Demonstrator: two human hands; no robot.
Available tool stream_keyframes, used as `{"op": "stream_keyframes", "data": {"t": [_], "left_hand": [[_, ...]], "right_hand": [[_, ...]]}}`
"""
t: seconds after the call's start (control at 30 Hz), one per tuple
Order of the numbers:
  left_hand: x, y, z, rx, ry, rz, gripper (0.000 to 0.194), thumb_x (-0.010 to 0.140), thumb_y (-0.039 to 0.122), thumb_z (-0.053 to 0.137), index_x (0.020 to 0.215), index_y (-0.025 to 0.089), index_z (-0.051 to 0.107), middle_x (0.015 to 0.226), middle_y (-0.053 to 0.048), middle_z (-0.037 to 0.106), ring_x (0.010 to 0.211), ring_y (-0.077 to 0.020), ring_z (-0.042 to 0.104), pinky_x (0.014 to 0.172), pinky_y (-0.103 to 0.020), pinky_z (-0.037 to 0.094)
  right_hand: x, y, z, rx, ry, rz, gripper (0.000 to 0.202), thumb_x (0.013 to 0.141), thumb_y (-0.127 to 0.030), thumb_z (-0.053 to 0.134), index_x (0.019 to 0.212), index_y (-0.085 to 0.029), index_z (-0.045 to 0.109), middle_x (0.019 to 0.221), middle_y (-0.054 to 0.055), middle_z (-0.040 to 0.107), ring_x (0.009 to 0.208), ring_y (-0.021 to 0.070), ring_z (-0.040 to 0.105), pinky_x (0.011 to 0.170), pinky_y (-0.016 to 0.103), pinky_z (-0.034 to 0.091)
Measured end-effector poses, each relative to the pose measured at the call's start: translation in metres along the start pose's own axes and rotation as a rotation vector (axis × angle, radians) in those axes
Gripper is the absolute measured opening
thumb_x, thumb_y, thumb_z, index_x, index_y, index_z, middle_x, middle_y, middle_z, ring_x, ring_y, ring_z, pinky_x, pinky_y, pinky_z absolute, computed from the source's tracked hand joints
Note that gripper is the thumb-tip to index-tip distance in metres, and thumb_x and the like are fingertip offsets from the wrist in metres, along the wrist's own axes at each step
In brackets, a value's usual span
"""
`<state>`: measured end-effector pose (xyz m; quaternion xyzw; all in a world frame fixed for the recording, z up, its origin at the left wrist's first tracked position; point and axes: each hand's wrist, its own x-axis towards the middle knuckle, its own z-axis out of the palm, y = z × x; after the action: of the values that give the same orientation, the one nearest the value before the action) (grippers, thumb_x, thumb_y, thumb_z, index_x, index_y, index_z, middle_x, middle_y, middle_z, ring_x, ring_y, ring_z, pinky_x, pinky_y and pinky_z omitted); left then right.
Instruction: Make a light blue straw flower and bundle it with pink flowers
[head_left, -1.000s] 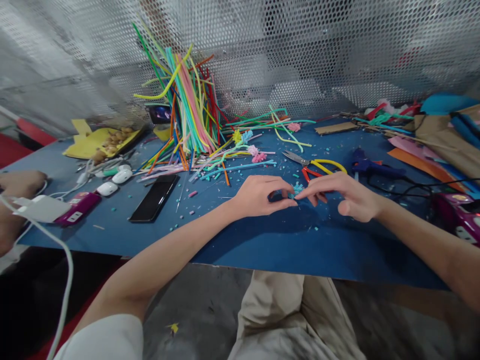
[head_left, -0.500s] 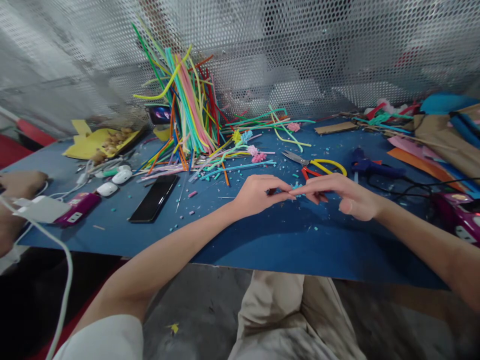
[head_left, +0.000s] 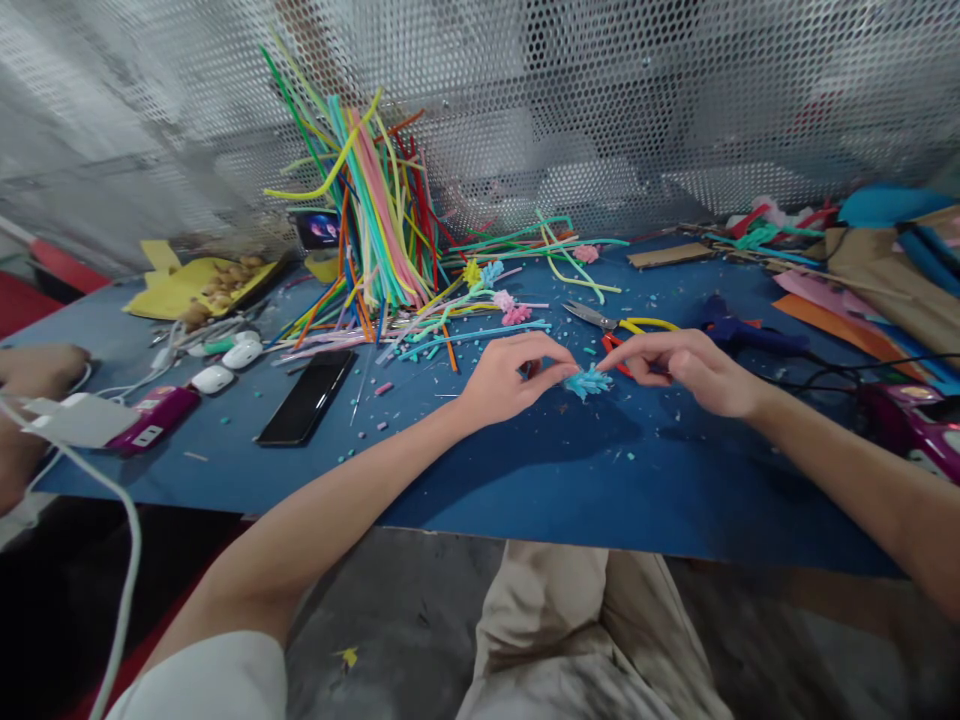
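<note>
My left hand [head_left: 517,377] pinches a small light-blue pipe-cleaner flower [head_left: 588,382] between thumb and fingertips, just above the table. From the other side, my right hand [head_left: 694,370] reaches its outstretched index finger to the flower's upper edge, with the other fingers bent; nothing shows in its grip. Behind the right hand lie pliers [head_left: 590,315] with one yellow and one red handle, partly covered by the fingers. A thin needle-like wire [head_left: 448,396] lies near my left wrist.
A tall bundle of coloured pipe cleaners [head_left: 379,210] stands at the back. On the left are a black phone [head_left: 306,398], a purple power strip [head_left: 156,418] and another person's hand [head_left: 45,370]. A blue glue gun [head_left: 739,328] with a cord lies right. Cut bits litter the blue table [head_left: 480,490].
My right hand has lifted and drawn back a little to the right, uncovering the blue flower. My left hand has shifted slightly left and up, still holding it.
</note>
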<state>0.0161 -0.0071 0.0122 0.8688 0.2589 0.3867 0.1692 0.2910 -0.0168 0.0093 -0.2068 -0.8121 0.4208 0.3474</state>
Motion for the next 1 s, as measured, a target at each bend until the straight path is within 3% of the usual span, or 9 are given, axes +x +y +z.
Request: {"op": "stream_keyframes", "data": {"t": [0.13, 0.27, 0.4, 0.57, 0.8, 1.0], "left_hand": [[0.002, -0.01, -0.006, 0.045, 0.129, -0.026, 0.019, 0.098, 0.034, 0.062, 0.091, 0.019, 0.071, 0.085, -0.002, 0.071, 0.06, -0.0079, 0.053, 0.062, -0.023, 0.047], [0.003, -0.022, -0.011, 0.078, 0.248, -0.054, 0.019, 0.1, 0.035, 0.059, 0.093, 0.019, 0.067, 0.087, -0.001, 0.069, 0.06, -0.0075, 0.052, 0.061, -0.022, 0.046], [0.001, -0.025, -0.01, 0.16, 0.221, -0.047, 0.02, 0.1, 0.036, 0.058, 0.093, 0.02, 0.068, 0.091, -0.002, 0.07, 0.06, -0.0073, 0.052, 0.062, -0.023, 0.047], [-0.001, -0.019, -0.004, 0.276, 0.211, -0.004, 0.017, 0.096, 0.035, 0.064, 0.092, 0.022, 0.074, 0.093, -0.001, 0.074, 0.06, -0.0076, 0.053, 0.064, -0.023, 0.047], [-0.001, -0.016, -0.001, 0.283, 0.258, 0.087, 0.012, 0.093, 0.035, 0.07, 0.095, 0.025, 0.076, 0.095, -0.001, 0.077, 0.062, -0.0076, 0.058, 0.067, -0.024, 0.051], [-0.003, -0.012, 0.003, 0.3, 0.239, 0.084, 0.016, 0.094, 0.038, 0.068, 0.095, 0.024, 0.076, 0.095, -0.003, 0.078, 0.078, -0.012, 0.07, 0.07, -0.024, 0.054]], "right_hand": [[-0.002, 0.006, -0.003, 0.077, 0.062, 0.023, 0.074, 0.099, -0.07, 0.031, 0.123, -0.011, 0.07, 0.064, -0.002, 0.037, 0.056, 0.0127, 0.029, 0.055, 0.032, 0.023], [-0.004, 0.01, -0.006, 0.11, 0.042, 0.056, 0.082, 0.098, -0.073, 0.023, 0.138, -0.014, 0.062, 0.066, -0.002, 0.035, 0.057, 0.0139, 0.026, 0.055, 0.033, 0.022], [-0.002, 0.006, -0.001, 0.199, -0.02, 0.052, 0.104, 0.091, -0.082, 0.006, 0.15, -0.01, 0.05, 0.066, -0.002, 0.036, 0.057, 0.0148, 0.027, 0.056, 0.034, 0.024], [0.0, 0.002, 0.006, 0.338, -0.082, 0.091, 0.112, 0.087, -0.082, -0.007, 0.156, -0.008, 0.039, 0.068, -0.002, 0.038, 0.059, 0.0152, 0.029, 0.058, 0.034, 0.026], [0.001, 0.004, 0.009, 0.477, -0.144, 0.144, 0.112, 0.085, -0.085, -0.004, 0.157, -0.009, 0.036, 0.075, 0.0, 0.039, 0.062, 0.0152, 0.026, 0.058, 0.033, 0.025], [0.002, 0.001, 0.014, 0.499, -0.17, 0.134, 0.112, 0.083, -0.088, 0.001, 0.157, -0.011, 0.037, 0.075, 0.0, 0.039, 0.063, 0.0161, 0.028, 0.058, 0.033, 0.024]]}}
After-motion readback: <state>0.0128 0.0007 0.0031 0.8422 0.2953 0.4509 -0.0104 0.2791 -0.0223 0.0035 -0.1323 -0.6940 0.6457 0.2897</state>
